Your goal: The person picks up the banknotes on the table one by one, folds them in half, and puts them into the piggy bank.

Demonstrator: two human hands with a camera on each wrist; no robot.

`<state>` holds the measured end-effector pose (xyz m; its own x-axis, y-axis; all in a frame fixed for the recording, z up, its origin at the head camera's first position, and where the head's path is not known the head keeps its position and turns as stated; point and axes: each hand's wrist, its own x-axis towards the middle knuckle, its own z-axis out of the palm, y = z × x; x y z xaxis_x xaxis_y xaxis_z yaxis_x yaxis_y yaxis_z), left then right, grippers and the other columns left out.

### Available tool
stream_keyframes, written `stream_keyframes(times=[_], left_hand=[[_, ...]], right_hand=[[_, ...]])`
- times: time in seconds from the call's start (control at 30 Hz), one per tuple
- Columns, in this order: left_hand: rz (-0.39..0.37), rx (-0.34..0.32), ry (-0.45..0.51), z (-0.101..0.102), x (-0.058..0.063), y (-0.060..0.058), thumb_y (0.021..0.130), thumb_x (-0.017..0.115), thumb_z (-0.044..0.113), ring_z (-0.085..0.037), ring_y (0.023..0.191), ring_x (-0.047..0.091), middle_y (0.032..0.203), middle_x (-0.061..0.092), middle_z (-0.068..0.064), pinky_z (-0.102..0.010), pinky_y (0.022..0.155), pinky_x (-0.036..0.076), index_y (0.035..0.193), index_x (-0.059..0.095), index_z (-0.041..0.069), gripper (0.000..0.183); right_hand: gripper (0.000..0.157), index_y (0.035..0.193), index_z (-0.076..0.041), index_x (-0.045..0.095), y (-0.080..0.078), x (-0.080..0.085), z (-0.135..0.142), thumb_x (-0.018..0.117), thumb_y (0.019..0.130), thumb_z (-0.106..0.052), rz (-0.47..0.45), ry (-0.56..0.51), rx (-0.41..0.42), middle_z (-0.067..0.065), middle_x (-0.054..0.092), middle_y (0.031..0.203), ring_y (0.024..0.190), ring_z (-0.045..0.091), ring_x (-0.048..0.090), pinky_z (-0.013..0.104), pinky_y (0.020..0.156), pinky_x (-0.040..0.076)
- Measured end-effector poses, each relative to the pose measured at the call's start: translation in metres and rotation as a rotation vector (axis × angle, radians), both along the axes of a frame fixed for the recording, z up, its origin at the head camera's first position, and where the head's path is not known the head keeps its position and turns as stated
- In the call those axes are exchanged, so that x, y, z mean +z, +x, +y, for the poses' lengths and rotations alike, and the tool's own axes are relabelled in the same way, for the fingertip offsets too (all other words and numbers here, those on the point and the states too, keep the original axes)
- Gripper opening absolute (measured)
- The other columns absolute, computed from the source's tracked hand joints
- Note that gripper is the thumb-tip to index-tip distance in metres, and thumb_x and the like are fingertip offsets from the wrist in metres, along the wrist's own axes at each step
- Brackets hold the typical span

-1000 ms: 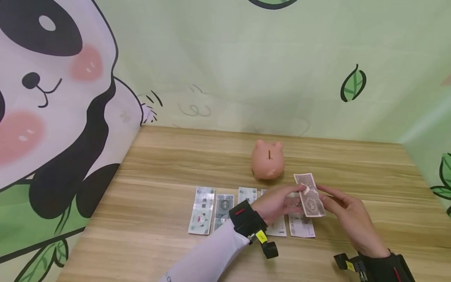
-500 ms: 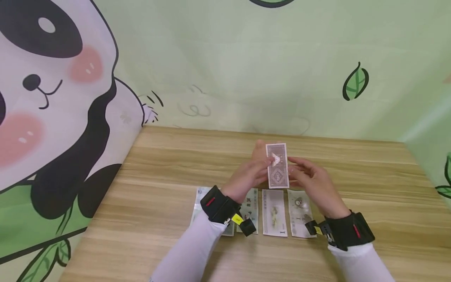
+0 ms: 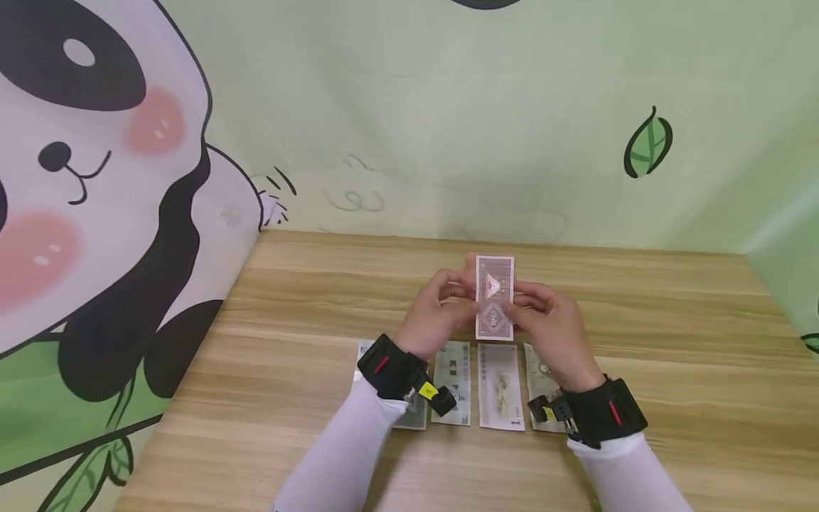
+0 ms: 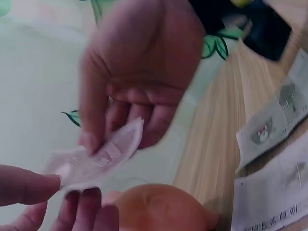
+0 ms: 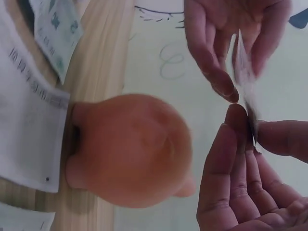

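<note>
Over the table's middle, a small purple-brown play banknote [image 3: 495, 302] is held up lengthwise between both hands. My left hand [image 3: 435, 313] pinches its left edge between thumb and fingers. At the right edge, my right hand [image 3: 555, 331] pinches it the same way. Right behind the note is a pink-orange piggy bank [image 5: 134, 151], almost wholly hidden in the head view, with its rounded body plain in the right wrist view. The note appears slightly curved in the left wrist view.
Several banknotes lie in a row on the wooden table [image 3: 288, 341], nearer than the hands, among them a greenish note [image 3: 452, 377] and a pale one [image 3: 501, 391]. My wrists and forearms partly cover the row. A green printed backdrop [image 3: 409, 142] rises behind the table.
Both hands have carried the banknote leftward and away from the row, up in front of the piggy bank. The note has straightened upright, and the left fingers have shifted to its left edge.
</note>
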<state>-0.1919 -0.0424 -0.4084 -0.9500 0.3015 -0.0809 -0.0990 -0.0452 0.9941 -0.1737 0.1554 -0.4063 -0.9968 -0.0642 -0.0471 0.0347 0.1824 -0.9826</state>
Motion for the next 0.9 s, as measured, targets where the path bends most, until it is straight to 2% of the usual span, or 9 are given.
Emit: stream_keyframes(times=[0.07,0.17,0.43,0.63,0.9], left_hand=[[0.019,0.02,-0.017,-0.0001,-0.0026,-0.0012,0.097,0.064,-0.001,-0.015,0.096,0.067,0.122,0.067,-0.024,-0.039,0.086,0.063,0.134,0.053,0.002,0.039],[0.018,0.014,-0.035,-0.0005,-0.0046,-0.0026,0.099,0.062,-0.002,-0.013,0.092,0.068,0.121,0.07,-0.025,-0.034,0.082,0.064,0.139,0.054,-0.001,0.04],[-0.024,0.005,-0.057,-0.0008,-0.0035,-0.0022,0.102,0.06,0.004,-0.016,0.09,0.069,0.117,0.069,-0.021,-0.038,0.086,0.064,0.131,0.064,-0.004,0.03],[-0.04,0.003,-0.038,-0.0008,-0.007,-0.005,0.102,0.061,0.003,-0.016,0.089,0.071,0.119,0.071,-0.023,-0.041,0.089,0.064,0.13,0.064,-0.003,0.029],[-0.051,0.019,-0.015,-0.0014,-0.0087,-0.0056,0.101,0.062,0.001,-0.013,0.086,0.07,0.118,0.072,-0.022,-0.037,0.085,0.064,0.129,0.064,-0.001,0.029]], right_hand=[[0.042,0.14,0.003,0.058,0.0025,0.0012,-0.0019,0.065,0.1,-0.007,0.009,-0.013,0.002,0.018,0.07,0.114,0.092,0.007,0.07,0.024,0.079,0.063],[0.041,0.14,0.003,0.059,0.0047,0.003,-0.003,0.064,0.1,-0.007,0.009,-0.02,0.003,0.02,0.069,0.115,0.092,0.007,0.07,0.025,0.079,0.063],[0.038,0.139,0.005,0.058,0.0052,0.0047,-0.0009,0.06,0.103,-0.005,-0.012,-0.002,-0.001,0.028,0.067,0.123,0.089,0.007,0.07,0.026,0.08,0.063],[0.035,0.138,0.005,0.059,0.0041,0.0045,0.0002,0.057,0.104,-0.004,-0.013,0.003,0.001,0.026,0.068,0.119,0.085,0.008,0.069,0.027,0.078,0.063],[0.03,0.133,0.005,0.06,0.0048,0.0044,0.0015,0.057,0.104,-0.005,-0.01,-0.002,0.01,0.022,0.068,0.115,0.088,0.01,0.068,0.027,0.079,0.063]])
